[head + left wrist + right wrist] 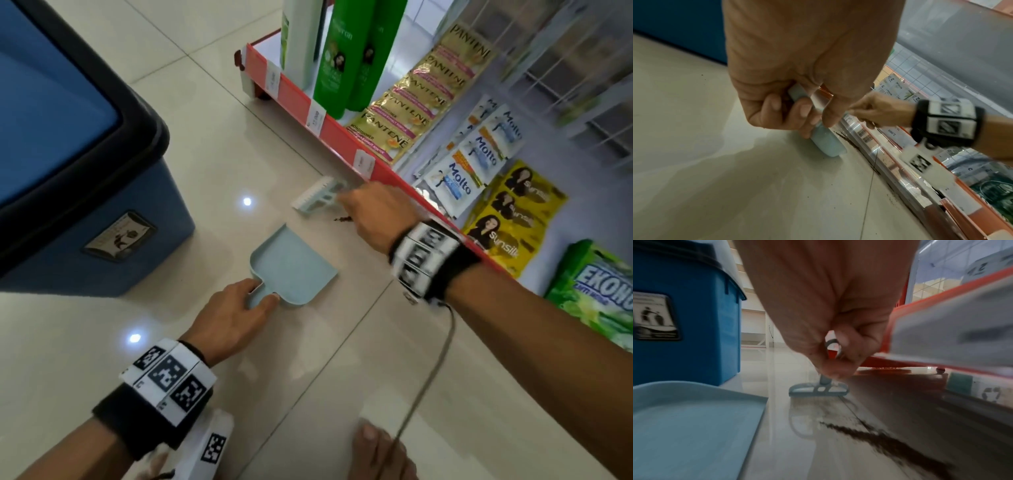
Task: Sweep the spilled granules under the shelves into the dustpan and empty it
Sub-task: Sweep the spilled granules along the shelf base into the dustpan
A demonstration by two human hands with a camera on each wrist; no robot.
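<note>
A pale blue dustpan (294, 263) lies flat on the tiled floor, and my left hand (233, 313) grips its short handle (797, 94). My right hand (373, 212) pinches the handle of a small pale blue brush (320, 195), whose head (818, 389) stands on the floor beside the red shelf edge (342, 137). Dark brown granules (879, 439) lie in a line along the floor at the shelf base, with a small clump (342, 219) just beside my right hand. The dustpan tray (694, 426) looks bare.
A blue bin with a black rim (78, 171) stands on the floor to the left of the dustpan. The low shelf holds green bottles (335, 61) and sachet packs (472, 164). A cable (431, 370) hangs from my right wrist. A bare foot (380, 452) shows at the bottom edge.
</note>
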